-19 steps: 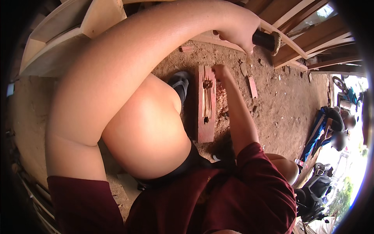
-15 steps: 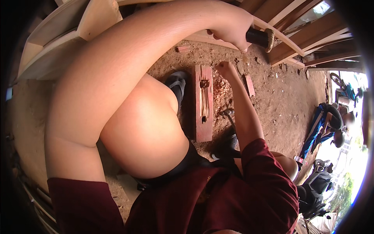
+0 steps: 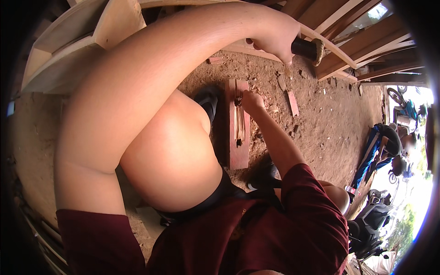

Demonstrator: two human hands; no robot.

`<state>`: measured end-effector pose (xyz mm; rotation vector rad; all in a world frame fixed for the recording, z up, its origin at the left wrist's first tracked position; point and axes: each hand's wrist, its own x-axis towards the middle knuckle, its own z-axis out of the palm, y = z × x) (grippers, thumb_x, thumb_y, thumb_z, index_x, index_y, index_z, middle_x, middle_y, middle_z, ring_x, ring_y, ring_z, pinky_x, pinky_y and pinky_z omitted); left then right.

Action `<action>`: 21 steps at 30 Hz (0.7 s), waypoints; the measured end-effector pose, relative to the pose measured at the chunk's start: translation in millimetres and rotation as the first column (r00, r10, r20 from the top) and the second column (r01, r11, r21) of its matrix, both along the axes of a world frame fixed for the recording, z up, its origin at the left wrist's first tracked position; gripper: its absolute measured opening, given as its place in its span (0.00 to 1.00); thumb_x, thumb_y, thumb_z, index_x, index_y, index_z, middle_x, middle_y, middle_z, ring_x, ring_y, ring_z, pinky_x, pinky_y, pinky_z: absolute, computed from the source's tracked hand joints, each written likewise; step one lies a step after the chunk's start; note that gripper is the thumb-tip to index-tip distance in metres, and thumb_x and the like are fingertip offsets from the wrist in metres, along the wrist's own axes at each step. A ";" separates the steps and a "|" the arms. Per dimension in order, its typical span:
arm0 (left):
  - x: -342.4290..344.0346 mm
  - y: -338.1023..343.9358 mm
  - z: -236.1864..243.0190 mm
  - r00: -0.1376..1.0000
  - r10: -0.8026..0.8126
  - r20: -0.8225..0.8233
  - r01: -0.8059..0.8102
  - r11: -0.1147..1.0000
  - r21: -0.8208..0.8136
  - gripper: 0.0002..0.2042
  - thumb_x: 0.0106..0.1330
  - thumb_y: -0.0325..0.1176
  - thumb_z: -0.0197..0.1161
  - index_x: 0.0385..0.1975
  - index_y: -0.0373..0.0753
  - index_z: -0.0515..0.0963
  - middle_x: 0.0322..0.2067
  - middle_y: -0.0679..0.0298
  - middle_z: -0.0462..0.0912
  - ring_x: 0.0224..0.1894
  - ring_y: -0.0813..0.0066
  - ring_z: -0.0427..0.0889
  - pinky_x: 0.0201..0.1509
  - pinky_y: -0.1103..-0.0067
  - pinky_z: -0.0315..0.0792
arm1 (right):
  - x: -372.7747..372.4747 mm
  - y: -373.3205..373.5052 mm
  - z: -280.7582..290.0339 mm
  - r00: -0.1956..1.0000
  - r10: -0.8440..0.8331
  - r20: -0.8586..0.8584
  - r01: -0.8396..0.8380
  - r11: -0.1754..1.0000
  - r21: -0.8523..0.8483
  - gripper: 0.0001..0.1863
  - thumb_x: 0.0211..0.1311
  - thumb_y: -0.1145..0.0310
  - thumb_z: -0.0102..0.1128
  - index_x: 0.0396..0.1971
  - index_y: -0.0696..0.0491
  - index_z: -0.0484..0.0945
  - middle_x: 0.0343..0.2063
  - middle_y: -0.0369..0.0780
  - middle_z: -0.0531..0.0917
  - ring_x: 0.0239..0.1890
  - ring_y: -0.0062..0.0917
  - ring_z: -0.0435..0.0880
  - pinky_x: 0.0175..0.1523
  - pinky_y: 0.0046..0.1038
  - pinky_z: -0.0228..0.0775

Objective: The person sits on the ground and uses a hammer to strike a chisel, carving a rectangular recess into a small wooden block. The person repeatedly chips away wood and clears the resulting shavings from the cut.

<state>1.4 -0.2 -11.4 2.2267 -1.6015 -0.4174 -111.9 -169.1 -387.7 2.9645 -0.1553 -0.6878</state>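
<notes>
Left hand point(image 3: 277, 39) clamped on black handle point(image 3: 302, 47); right hand point(image 3: 253, 102) at wooden block point(image 3: 239, 120)

Handle points right from the fist, its long axis lying roughly left to right, with a fibrous ring point(image 3: 319, 52) around its exposed end. Whatever lies on the other side of the fist is hidden.

Wooden block, reddish, lies on the dirt ground point(image 3: 330, 121) in front of the person, just right of a dark shoe point(image 3: 206, 101). Its long axis runs near to far; a splintered groove follows the same line, with a dark hole towards each end.

Right-hand fingers are curled over the block's right edge, beside the far hole; whether they clasp anything cannot be told.

A reddish wood strip point(image 3: 293, 103) lies farther right, apart from the block, also pointing near to far.
</notes>
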 end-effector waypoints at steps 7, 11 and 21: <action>0.5 -5.9 0.3 0.999 -0.035 0.035 0.035 0.999 0.021 0.20 0.53 0.45 0.70 0.34 0.31 0.84 0.34 0.47 0.85 0.36 0.53 0.84 0.43 0.65 0.77 | -4.1 -18.8 -11.3 0.981 -0.118 0.154 0.049 0.920 0.389 0.13 0.65 0.63 0.51 0.40 0.57 0.76 0.33 0.52 0.84 0.35 0.46 0.85 0.42 0.43 0.77; 0.4 -3.4 6.3 0.999 -0.045 0.023 0.044 0.997 0.056 0.21 0.53 0.46 0.70 0.33 0.30 0.84 0.34 0.47 0.85 0.35 0.53 0.84 0.42 0.66 0.77 | -10.7 -28.5 -17.3 0.960 -0.144 0.240 -0.001 0.855 0.519 0.12 0.64 0.61 0.54 0.37 0.55 0.75 0.29 0.50 0.83 0.30 0.46 0.83 0.38 0.45 0.73; 3.6 -4.6 0.7 1.000 0.005 -0.007 -0.005 0.999 0.053 0.22 0.52 0.47 0.70 0.37 0.31 0.84 0.34 0.48 0.85 0.36 0.55 0.84 0.43 0.67 0.77 | -45.5 -47.1 -29.9 0.767 -0.497 0.406 0.131 0.741 0.658 0.13 0.68 0.60 0.54 0.36 0.56 0.74 0.29 0.47 0.82 0.30 0.41 0.82 0.36 0.40 0.75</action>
